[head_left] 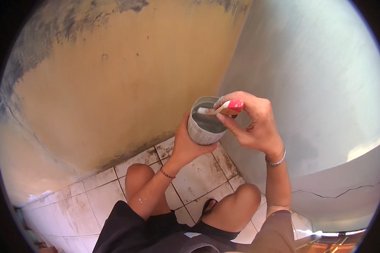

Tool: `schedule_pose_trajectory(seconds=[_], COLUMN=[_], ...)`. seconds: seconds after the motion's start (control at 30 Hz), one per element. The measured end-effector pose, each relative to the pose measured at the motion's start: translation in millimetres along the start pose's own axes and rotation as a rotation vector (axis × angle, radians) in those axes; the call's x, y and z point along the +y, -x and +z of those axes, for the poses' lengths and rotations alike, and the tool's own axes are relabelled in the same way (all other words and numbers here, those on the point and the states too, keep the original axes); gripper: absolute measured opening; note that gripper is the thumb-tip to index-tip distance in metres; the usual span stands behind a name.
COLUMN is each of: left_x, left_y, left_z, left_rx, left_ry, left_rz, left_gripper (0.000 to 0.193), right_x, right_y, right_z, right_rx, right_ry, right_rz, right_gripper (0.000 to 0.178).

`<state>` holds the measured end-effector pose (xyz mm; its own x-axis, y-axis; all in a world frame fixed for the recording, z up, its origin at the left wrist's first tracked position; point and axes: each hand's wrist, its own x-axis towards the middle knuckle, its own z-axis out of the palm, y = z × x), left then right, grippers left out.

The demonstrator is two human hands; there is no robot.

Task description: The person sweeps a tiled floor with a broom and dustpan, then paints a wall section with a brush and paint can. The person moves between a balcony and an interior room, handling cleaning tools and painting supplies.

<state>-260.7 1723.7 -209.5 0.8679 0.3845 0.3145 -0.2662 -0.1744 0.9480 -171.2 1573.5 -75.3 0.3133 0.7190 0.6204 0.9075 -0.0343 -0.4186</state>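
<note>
**Brush lies across the can's mouth, handle to the right**

The left hand (pixel 185 145) cups a small grey can (pixel 203 126) from below and from the left, fingers closed round its wall and palm under its base. The can is held upright in the air above the tiled floor (pixel 93 194), in front of the corner where the yellow wall (pixel 105 84) meets the grey wall (pixel 325 84). Grey paint shows inside it.

The right hand (pixel 251 124) sits just right of the can and pinches a brush (pixel 223 108) by its red handle, thumb and forefinger closed on it, the other fingers loosely curled behind. The brush's long axis runs nearly level, left to right: the bristle end points left and lies over the can's open mouth, at or just in the paint, while the red end points right into the grip. Whether the bristles touch the far rim cannot be told.

So the can lies directly left of the gripping hand and slightly lower, the two hands almost meeting at its right rim. The right hand is the nearer to the grey wall; the left is nearer to the yellow one. Both knees are bent below, a bracelet on each wrist.
</note>
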Motion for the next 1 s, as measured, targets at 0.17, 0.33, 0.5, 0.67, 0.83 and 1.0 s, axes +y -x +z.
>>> schedule_pose_trajectory(seconds=[0.17, 0.33, 0.5, 0.67, 0.83, 1.0], left_x=[-14, -16, -27, -37, -48, -56], left_y=[11, 11, 16, 15, 16, 18], left_z=[-5, -7, -11, -8, -4, 3], left_rx=[0.030, 0.004, 0.043, 0.024, 0.002, 0.064], left_ry=[-0.031, -0.006, 0.013, -0.010, -0.009, -0.040], left_rz=[0.040, 0.037, 0.020, 0.020, 0.008, 0.025], left_gripper=[0.090, 0.091, 0.092, 0.089, 0.084, 0.089], right_x=[-5, 1, -11, -10, -4, -3], right_y=[10, 19, 19, 25, 28, 35], right_z=[8, 11, 24, 28, 39, 46], right_rx=[0.077, 0.159, 0.155, 0.139, 0.202, 0.291], right_ry=[-0.003, -0.025, 0.022, 0.114, 0.131, -0.073], right_rz=[0.004, -0.062, -0.049, -0.080, -0.054, 0.098], right_gripper=[0.019, 0.022, 0.023, 0.028, 0.025, 0.019])
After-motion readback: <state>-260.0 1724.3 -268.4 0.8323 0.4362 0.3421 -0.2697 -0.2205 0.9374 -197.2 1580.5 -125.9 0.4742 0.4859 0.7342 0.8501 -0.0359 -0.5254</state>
